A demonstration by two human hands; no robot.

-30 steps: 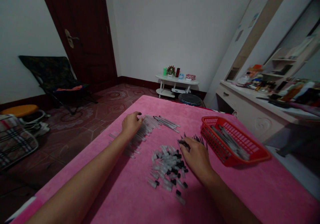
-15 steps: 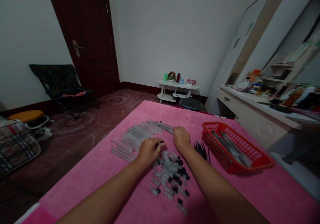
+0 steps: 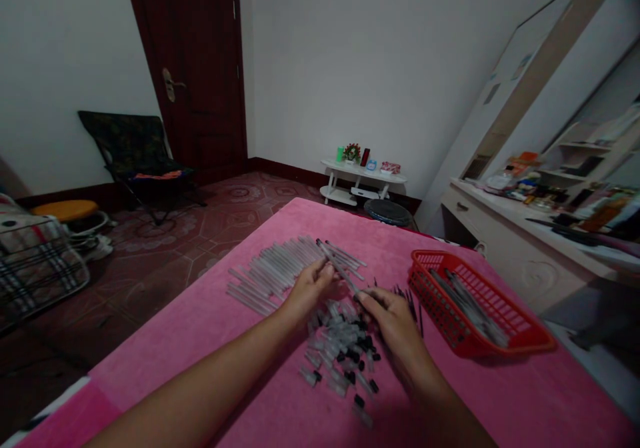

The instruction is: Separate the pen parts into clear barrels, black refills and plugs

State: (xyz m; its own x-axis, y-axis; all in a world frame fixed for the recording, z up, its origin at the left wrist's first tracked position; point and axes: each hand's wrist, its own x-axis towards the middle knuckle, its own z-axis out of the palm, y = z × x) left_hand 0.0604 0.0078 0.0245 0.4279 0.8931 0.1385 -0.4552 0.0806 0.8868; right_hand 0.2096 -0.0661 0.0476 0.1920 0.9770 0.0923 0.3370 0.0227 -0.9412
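A slim pen [image 3: 341, 269], clear with a dark far end, slants between my two hands above the pink cloth. My left hand [image 3: 311, 287] pinches it near the upper part. At its lower end the fingers of my right hand [image 3: 387, 308] are closed round it. Left of the pen, clear pen barrels [image 3: 275, 268] lie side by side in a fan, with a few dark-tipped ones at their right end. Below my hands is a heap of clear pen caps [image 3: 330, 345] with black pieces. Thin black refills [image 3: 411, 301] lie beside my right hand, partly hidden by it.
A red plastic basket [image 3: 450, 328] holding several pens stands on the right of the pink cloth [image 3: 240, 381]. Beyond it is a white dresser [image 3: 505, 228] with bottles. A low white shelf [image 3: 365, 175] and a black stool [image 3: 387, 212] are past the far edge.
My right hand has drawn back toward me from the barrels' right end. The pen now spans both hands, and my left hand has risen slightly to it. The view has shifted a little.
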